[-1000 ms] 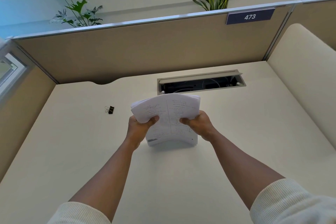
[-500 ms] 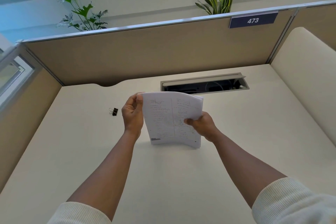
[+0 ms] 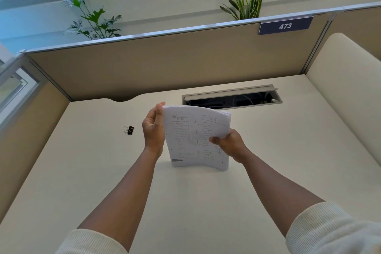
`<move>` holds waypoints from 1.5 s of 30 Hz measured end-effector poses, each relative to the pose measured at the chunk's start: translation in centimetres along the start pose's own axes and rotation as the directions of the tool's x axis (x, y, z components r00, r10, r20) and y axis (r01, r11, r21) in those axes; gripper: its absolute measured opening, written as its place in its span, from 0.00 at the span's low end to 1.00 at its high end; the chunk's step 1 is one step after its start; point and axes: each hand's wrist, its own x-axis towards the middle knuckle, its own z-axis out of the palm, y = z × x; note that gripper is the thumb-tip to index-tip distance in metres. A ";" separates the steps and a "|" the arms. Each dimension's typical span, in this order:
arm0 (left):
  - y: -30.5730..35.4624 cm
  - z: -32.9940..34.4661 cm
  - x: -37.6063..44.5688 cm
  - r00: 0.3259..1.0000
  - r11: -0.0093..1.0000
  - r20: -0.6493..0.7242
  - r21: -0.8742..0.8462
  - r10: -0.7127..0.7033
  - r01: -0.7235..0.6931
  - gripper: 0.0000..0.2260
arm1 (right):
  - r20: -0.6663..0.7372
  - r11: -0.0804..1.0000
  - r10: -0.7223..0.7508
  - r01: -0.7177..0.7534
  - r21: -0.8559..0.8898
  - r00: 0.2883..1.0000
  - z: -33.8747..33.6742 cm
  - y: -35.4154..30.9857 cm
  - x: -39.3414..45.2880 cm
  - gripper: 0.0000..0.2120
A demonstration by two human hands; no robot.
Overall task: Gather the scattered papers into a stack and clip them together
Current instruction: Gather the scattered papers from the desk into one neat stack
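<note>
One stack of papers (image 3: 196,138), stood on its bottom edge on the counter (image 3: 82,171), upright and bowed, printed and handwritten face toward the camera. Pinched at the right edge by the right hand (image 3: 231,144), thumb across the front sheet, fingers closed on the stack behind. Flat against the left edge, the left hand (image 3: 153,130), fingers (image 3: 159,109) straight and open, pressing the side without gripping. Left of that hand, apart from the papers, a black binder clip (image 3: 129,130) lying on the counter. Behind the stack, an open cable tray (image 3: 232,98) in the counter; further back, a tan partition (image 3: 165,64) with a "473" tag (image 3: 285,26).
</note>
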 end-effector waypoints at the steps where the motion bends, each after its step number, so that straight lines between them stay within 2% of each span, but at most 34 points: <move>1: 0.1 0.3 0.0 1.000 1.000 0.000 0.014 -0.008 0.008 0.13 | 0.005 1.000 -0.004 0.004 -0.001 1.000 0.0 0.0 0.0 0.10; 5: 0.1 1.3 0.2 0.998 0.994 -0.041 0.102 -0.039 0.043 0.18 | 0.018 1.000 -0.012 0.012 -0.002 1.000 0.1 0.2 -0.1 0.10; 11: 0.3 1.8 0.3 0.993 0.991 -0.106 0.114 -0.052 0.064 0.10 | 0.031 1.000 -0.005 0.004 0.006 1.000 0.0 0.6 0.0 0.11; 16: 0.7 2.1 0.4 0.990 0.992 -0.133 0.107 -0.047 0.061 0.11 | 0.025 1.000 -0.003 0.003 0.003 1.000 0.0 0.8 0.1 0.10; 25: 0.0 1.4 0.3 0.999 0.994 -0.040 0.111 0.017 -0.012 0.19 | 0.027 1.000 -0.014 0.015 -0.012 1.000 -0.1 1.0 0.2 0.13; 32: -1.9 -0.1 -0.1 0.993 0.983 0.105 0.170 0.047 -0.065 0.15 | 0.037 1.000 -0.011 0.011 -0.001 0.999 -0.1 1.1 0.4 0.12; 35: -2.7 -0.5 -0.3 0.994 0.970 0.092 0.232 0.053 -0.073 0.13 | 0.046 1.000 -0.012 0.011 0.014 0.999 -0.2 1.1 0.4 0.12; 40: -3.1 -1.3 0.0 0.996 0.952 0.031 0.290 0.088 -0.094 0.15 | 0.130 0.999 -0.014 0.009 0.045 0.991 -0.6 0.8 0.7 0.11; 45: -3.0 -2.3 0.2 0.998 0.963 0.008 0.262 0.057 -0.057 0.15 | 0.245 0.997 0.031 -0.048 0.065 0.969 -0.7 0.9 0.9 0.15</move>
